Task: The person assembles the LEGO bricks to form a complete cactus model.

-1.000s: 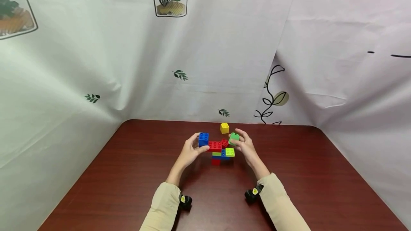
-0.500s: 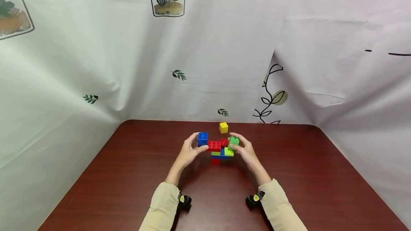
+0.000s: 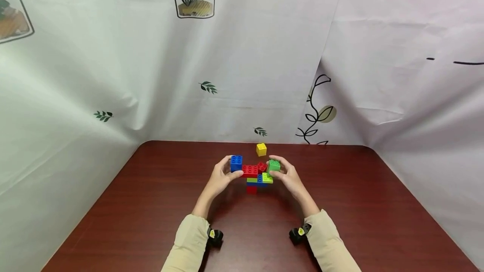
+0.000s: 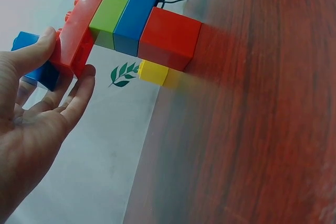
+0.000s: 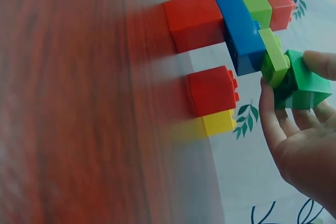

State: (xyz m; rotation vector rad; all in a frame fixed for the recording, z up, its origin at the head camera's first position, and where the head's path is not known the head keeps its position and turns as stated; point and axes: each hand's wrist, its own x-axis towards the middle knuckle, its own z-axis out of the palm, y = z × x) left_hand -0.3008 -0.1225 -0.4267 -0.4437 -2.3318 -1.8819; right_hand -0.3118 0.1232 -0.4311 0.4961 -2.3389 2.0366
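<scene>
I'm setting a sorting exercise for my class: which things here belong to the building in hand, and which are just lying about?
Job in hand:
Joined stack of red, blue and lime plastic blocks, held by the left fingers
Boxy green plastic block, held by the right fingers

Apparently lying about:
Boxy yellow plastic block
Separate boxy red plastic block

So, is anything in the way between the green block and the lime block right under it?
Nothing visible is. The right hand holds the green block tilted over the lime block, with nothing else showing in between. Whether the blocks fully touch, I can't tell.
</scene>
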